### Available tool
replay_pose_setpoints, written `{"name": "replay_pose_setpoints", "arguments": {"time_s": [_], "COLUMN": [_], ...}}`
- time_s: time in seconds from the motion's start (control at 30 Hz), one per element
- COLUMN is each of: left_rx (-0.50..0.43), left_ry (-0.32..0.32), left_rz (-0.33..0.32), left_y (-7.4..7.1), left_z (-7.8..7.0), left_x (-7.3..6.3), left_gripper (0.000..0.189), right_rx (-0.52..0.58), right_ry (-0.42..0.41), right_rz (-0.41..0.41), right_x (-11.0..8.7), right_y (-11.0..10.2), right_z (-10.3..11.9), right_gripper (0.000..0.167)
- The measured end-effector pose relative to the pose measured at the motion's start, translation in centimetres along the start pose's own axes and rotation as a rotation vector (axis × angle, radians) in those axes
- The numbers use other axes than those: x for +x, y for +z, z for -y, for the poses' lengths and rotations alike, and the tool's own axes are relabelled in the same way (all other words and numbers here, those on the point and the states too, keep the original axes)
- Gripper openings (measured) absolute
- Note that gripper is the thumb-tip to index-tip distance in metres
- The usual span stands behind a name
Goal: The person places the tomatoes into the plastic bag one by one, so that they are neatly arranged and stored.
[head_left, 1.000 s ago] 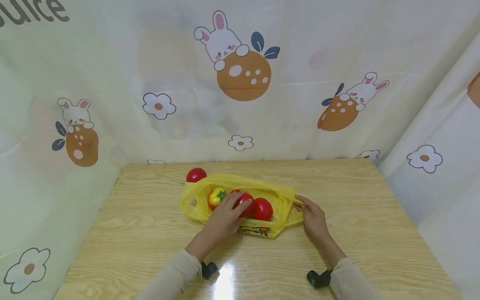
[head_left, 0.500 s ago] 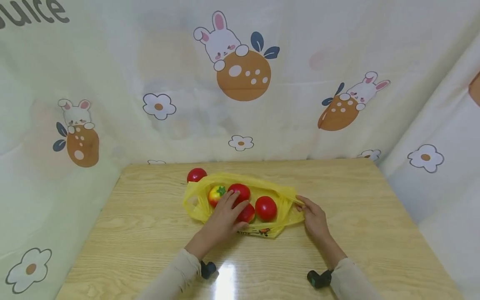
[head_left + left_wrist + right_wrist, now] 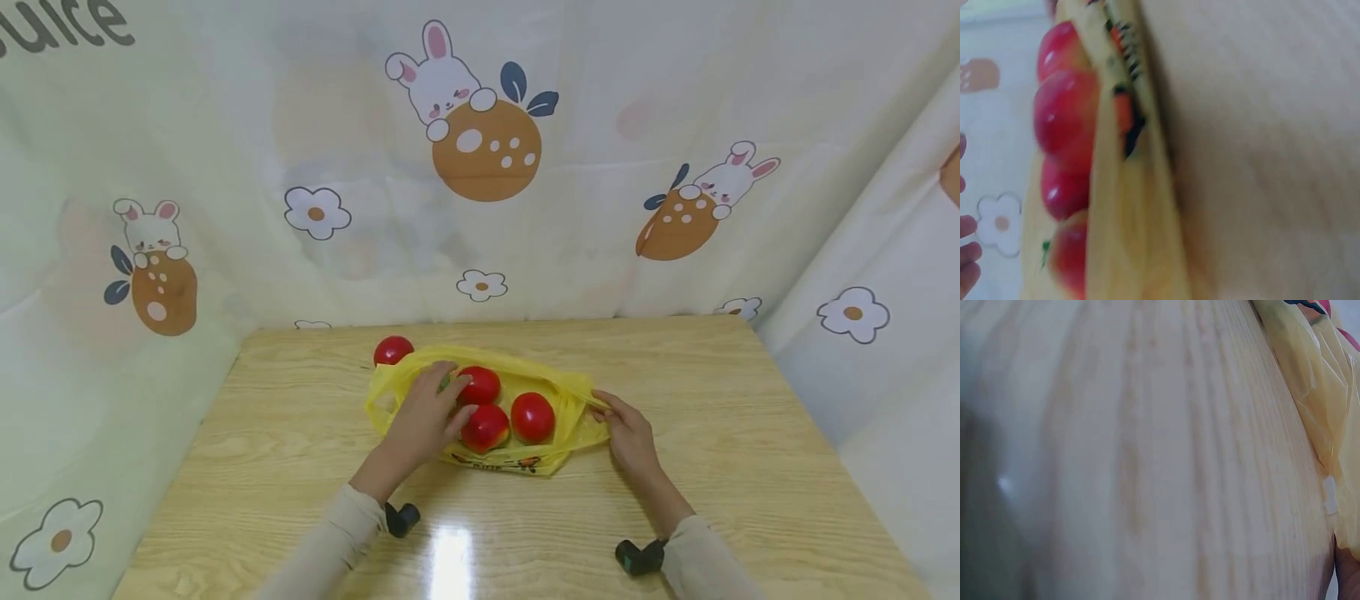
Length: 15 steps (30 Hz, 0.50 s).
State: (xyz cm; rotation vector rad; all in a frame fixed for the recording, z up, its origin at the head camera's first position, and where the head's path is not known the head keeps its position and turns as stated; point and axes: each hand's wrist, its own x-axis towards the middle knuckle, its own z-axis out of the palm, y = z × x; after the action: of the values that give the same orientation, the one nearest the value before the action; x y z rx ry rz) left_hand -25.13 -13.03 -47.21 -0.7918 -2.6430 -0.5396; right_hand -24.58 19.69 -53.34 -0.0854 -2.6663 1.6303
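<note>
A yellow plastic bag [image 3: 573,385] lies open on the table. Inside it are shiny red round fruits: one at the back [image 3: 480,384], one in front [image 3: 486,429] and one to the right [image 3: 533,417]. My left hand [image 3: 420,421] is over the bag's left part with fingers spread, hiding most of a red-and-yellow fruit [image 3: 1069,253] with a green leafy top. Its fingertips [image 3: 967,253] show apart from the fruits in the left wrist view. At the bag's right end my right hand [image 3: 632,437] pinches the edge of the opening.
Another red fruit [image 3: 393,349] sits outside the bag, behind its left end. The wooden table [image 3: 720,417] backs onto a curtain [image 3: 600,283] printed with rabbits and flowers. Black devices are worn at the left wrist [image 3: 402,519] and right wrist [image 3: 639,557].
My left hand has lifted off the front red fruit and shifted left, over the green-topped one. The fruits in the bag have spread apart. My right hand keeps its place.
</note>
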Motion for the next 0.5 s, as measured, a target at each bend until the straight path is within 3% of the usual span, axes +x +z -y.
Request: {"name": "replay_pose_setpoints", "arguments": {"time_s": [0.23, 0.5], "left_rx": [-0.027, -0.084], "left_ry": [-0.042, -0.146], "left_rz": [-0.124, -0.151], "left_y": [-2.1, -4.8], "left_z": [2.4, 5.9], "left_x": [1.0, 2.4], "left_gripper": [0.055, 0.043], "right_rx": [0.0, 0.016], "right_ry": [0.004, -0.018], "right_rz": [0.004, 0.02], "right_x": [-0.1, 0.0], "right_y": [-0.1, -0.3], "right_z": [0.2, -0.1], "right_gripper": [0.04, 0.041]}}
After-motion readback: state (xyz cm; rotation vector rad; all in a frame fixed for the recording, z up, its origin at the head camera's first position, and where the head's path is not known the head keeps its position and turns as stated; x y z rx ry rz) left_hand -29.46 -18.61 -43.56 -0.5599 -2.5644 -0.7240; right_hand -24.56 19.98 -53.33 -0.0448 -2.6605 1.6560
